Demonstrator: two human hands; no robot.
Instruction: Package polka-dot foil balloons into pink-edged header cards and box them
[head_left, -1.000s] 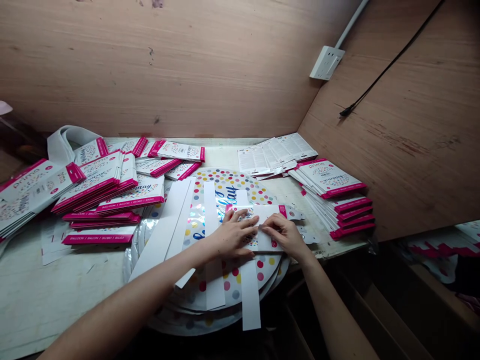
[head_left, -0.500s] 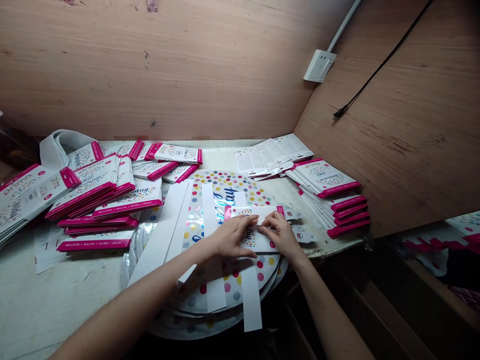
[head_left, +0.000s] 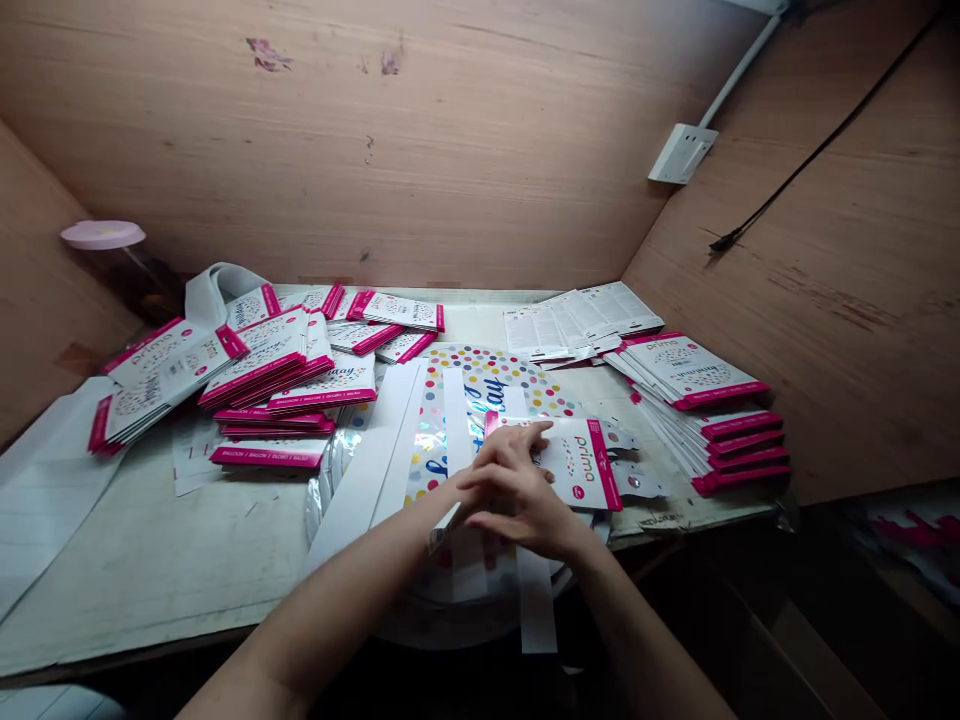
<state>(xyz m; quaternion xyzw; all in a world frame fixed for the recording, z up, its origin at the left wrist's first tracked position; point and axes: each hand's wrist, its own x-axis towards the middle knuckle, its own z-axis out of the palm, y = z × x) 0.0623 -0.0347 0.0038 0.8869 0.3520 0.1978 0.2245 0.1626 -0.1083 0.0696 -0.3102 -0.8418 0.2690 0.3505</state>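
A white and pink balloon packet (head_left: 574, 465) marked "prima" lies on a pile of round dotted foil balloons (head_left: 525, 372). My left hand (head_left: 521, 440) rests on the packet's left half, fingers stretched out and slightly bent. My right hand (head_left: 525, 500) crosses in front of it, over the left wrist, with its fingers apart and pointing left; I see nothing in them. Close to its thumb, a small white strip (head_left: 442, 530) sticks out at my left wrist. Silvery balloon tails (head_left: 637, 475) show past the packet's right end. Long white paper strips (head_left: 394, 455) lie over the balloons.
Stacks of similar packets stand at the left (head_left: 259, 360) and right (head_left: 709, 400). Printed sheets (head_left: 581, 320) lie at the back. A lidded jar (head_left: 112, 250) is in the left corner. Wooden panels (head_left: 450, 150) enclose the table; a socket (head_left: 682, 152) and black cable (head_left: 802, 140) are on them.
My right hand has left the packet and moved left, across my left wrist. The packet's "prima" face at the right end is now uncovered. The camera view has shifted left.
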